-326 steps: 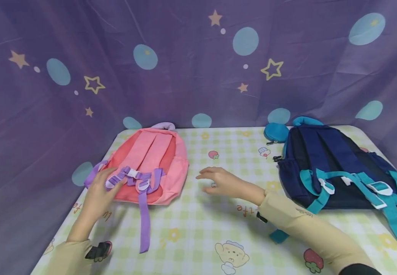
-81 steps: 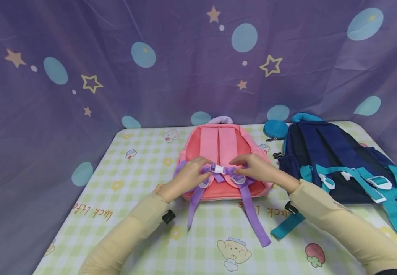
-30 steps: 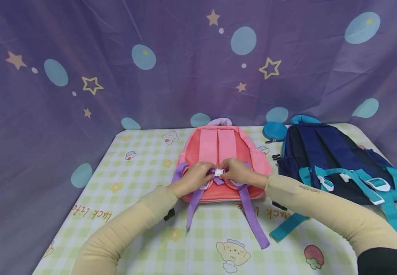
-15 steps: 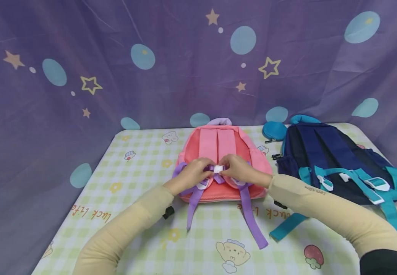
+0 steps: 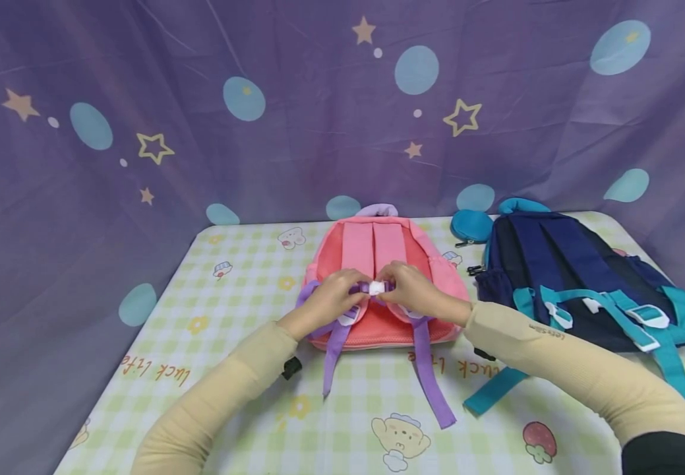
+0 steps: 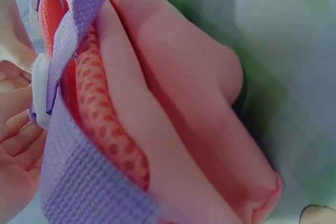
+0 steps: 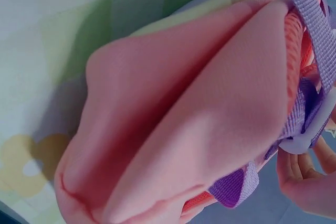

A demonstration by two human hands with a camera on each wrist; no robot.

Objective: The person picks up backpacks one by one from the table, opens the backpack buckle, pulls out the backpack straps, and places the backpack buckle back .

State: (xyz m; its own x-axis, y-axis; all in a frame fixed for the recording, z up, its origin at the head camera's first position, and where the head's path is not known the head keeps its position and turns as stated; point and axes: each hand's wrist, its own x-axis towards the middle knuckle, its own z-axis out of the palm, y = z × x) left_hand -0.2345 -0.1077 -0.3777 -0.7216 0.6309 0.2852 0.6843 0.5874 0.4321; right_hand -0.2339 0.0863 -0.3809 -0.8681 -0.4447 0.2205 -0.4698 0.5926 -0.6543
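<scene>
A pink backpack (image 5: 372, 244) lies back-panel up in the middle of the table, its purple straps (image 5: 431, 369) trailing toward me. A white buckle (image 5: 376, 287) on a purple strap spans its lower back. From the left, my left hand (image 5: 331, 297) pinches the buckle's end with thumb and fingers. My right hand (image 5: 410, 290) pinches the other end, the two sets of fingertips close together. White strap adjusters (image 6: 41, 90) hang near the hands in the left wrist view. Fingers hide part of the buckle, so whether its halves are joined cannot be seen.
On the right lies a navy backpack (image 5: 567, 264) with teal straps (image 5: 496, 390) reaching toward the front. A round teal pouch (image 5: 471, 225) sits beside its top. The table bears a green checked cloth (image 5: 247, 369), with a purple curtain (image 5: 318, 152) behind.
The pink backpack has come from the left to the middle. Since 2.7 seconds ago, both hands have closed in on the buckle. In the last second the buckle has risen slightly.
</scene>
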